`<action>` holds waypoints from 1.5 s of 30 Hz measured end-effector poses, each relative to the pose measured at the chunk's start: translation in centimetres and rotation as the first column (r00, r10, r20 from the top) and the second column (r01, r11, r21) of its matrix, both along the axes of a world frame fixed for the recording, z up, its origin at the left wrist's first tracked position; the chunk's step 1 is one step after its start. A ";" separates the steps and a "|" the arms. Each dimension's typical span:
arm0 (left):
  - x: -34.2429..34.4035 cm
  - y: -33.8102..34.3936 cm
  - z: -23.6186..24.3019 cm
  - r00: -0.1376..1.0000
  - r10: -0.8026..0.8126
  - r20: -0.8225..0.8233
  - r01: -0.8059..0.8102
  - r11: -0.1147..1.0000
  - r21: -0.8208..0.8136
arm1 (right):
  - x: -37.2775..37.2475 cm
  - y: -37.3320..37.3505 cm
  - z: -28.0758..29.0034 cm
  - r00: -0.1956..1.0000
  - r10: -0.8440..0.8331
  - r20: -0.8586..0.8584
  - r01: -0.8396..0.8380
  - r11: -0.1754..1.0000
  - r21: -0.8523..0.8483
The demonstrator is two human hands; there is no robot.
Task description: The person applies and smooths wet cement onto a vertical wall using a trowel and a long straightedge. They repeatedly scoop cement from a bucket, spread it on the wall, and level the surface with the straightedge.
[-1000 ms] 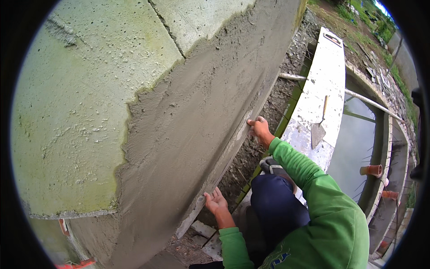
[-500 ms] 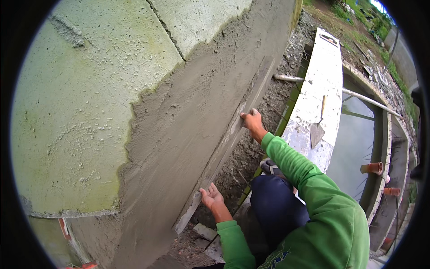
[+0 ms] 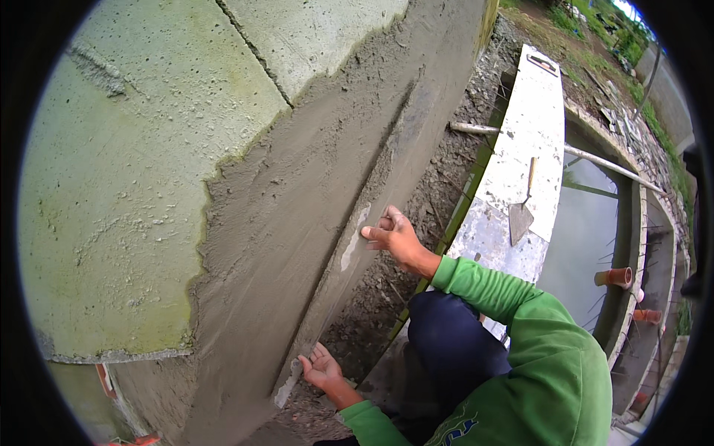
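A long, mortar-smeared straightedge board (image 3: pixel 347 256) lies diagonally against a band of wet grey plaster (image 3: pixel 260 223) on the curved concrete wall. My right hand (image 3: pixel 394 238) grips it near the middle, thumb on the face and fingers curled at the edge. My left hand (image 3: pixel 321 372) holds its lower end between thumb and loosely extended fingers. The greenish, pitted concrete (image 3: pixel 111 208) above the plaster has a ragged border and a crack. To the right, a trowel (image 3: pixel 522 217) with a wooden handle rests on a white, spattered plank (image 3: pixel 524 111).
A handsaw (image 3: pixel 541 65) sits at the plank's far end. Rubble (image 3: pixel 439 182) fills the gap beside the wall. Right of the plank are murky water (image 3: pixel 576 245), a crossing pipe (image 3: pixel 610 165), concrete rims with protruding rebar and orange pipe stubs (image 3: pixel 613 276). Grass and a path lie beyond.
The board has shifted leftward across the plaster, its upper end rising and its lower end dropping slightly. Both my hands have moved left and down with it, my right hand further along its edge.
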State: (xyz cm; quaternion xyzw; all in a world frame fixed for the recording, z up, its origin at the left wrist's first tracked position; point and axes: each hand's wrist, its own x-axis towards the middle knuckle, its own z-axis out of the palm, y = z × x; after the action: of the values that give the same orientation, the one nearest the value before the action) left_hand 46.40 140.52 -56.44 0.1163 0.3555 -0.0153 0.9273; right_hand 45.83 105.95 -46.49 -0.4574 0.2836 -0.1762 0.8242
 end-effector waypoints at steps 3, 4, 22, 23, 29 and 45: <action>-1.1 -5.4 -1.0 0.988 -0.097 -0.121 0.105 0.993 0.056 | -0.9 -3.9 -3.4 0.990 -0.099 -0.103 0.104 0.993 0.051; -1.0 -6.8 -3.2 0.980 -0.132 -0.147 0.141 0.989 0.051 | -0.5 -5.6 -5.8 0.973 -0.159 -0.167 0.164 0.986 0.017; 2.7 -6.6 -6.1 0.981 -0.090 -0.171 0.092 0.996 0.003 | 4.4 -4.8 -8.4 0.906 -0.387 -0.174 0.348 0.912 -0.215; 2.6 -5.7 -5.8 0.981 -0.081 -0.175 0.083 0.997 0.004 | 4.0 -4.5 -8.1 0.926 -0.299 -0.229 0.239 0.937 -0.254; 1.9 -0.2 -1.1 0.990 0.022 -0.139 -0.014 0.998 0.057 | 2.4 2.4 0.3 0.975 -0.165 -0.149 0.150 0.983 -0.107; -2.0 9.9 1.6 0.974 0.221 0.054 -0.228 0.942 0.246 | -1.2 7.4 8.7 0.922 0.386 -0.035 -0.387 0.921 -0.036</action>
State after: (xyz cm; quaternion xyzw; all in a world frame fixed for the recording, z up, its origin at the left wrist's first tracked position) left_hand 44.38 150.41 -54.80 0.1915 0.3534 0.1370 0.9053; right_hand 44.61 113.31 -37.75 -0.5239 0.1954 -0.0100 0.8290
